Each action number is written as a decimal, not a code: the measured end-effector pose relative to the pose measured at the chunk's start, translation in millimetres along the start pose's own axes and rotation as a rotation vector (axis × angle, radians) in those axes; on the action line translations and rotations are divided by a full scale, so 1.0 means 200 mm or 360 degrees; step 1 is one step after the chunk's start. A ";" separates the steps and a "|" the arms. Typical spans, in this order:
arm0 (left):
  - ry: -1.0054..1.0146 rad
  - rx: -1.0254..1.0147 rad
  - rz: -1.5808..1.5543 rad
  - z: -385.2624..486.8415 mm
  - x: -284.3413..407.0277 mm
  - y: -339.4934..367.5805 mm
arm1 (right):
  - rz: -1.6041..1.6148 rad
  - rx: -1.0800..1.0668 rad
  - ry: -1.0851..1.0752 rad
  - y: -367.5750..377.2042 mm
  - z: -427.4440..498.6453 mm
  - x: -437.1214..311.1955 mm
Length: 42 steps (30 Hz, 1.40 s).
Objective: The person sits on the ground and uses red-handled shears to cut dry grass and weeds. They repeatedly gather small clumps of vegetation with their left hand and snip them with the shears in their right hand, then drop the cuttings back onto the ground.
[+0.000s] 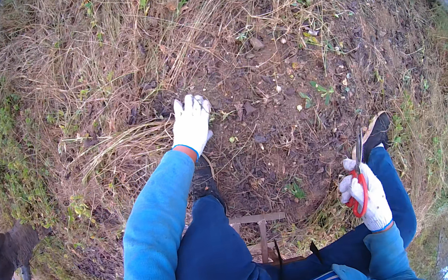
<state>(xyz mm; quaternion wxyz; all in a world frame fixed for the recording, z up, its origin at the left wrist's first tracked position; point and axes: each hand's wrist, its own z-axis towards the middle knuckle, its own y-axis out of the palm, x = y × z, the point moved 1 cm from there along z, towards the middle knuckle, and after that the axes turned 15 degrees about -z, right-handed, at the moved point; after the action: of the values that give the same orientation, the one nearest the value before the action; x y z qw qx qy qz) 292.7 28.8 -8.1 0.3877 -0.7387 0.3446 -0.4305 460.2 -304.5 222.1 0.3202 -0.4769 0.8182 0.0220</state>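
My left hand [191,123], in a white knitted glove, reaches down to the ground just beyond my left shoe [203,178]. A bundle of dry grass stalks [133,142] runs up to its left side; whether the fingers grip any of it cannot be made out. My right hand [372,200], gloved likewise, holds a pair of scissors [362,193] by their red handles. Their metal blades point away from me, in front of my right shoe [375,134]. The blades look closed or nearly so.
I sit on a low wooden seat or frame [263,238] between my legs. Bare brown soil [266,133] with small weeds [295,190] and pale bits lies ahead. Dry grass [100,67] spreads beyond it, and green plants [9,159] grow at the left. A tree trunk [16,245] stands lower left.
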 end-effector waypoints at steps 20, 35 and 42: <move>-0.0575 0.0095 -0.0492 -0.40 -0.33 0.20 | 0.0063 -0.1442 0.0331 1.24 1.10 0.17; -0.0509 0.0091 -0.0631 -0.47 -0.35 0.19 | -0.0150 -0.1401 0.0213 1.28 1.24 0.10; -0.0487 0.0224 -0.0727 -0.49 -0.39 0.24 | -0.0045 -0.1525 0.0301 1.23 1.17 0.20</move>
<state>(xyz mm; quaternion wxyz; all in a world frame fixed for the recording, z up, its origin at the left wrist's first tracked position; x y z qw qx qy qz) 165.1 44.0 -46.6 0.3786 -0.8248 0.0761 -0.4130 368.5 -121.1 -51.5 -0.0108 -0.5816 0.7351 0.3482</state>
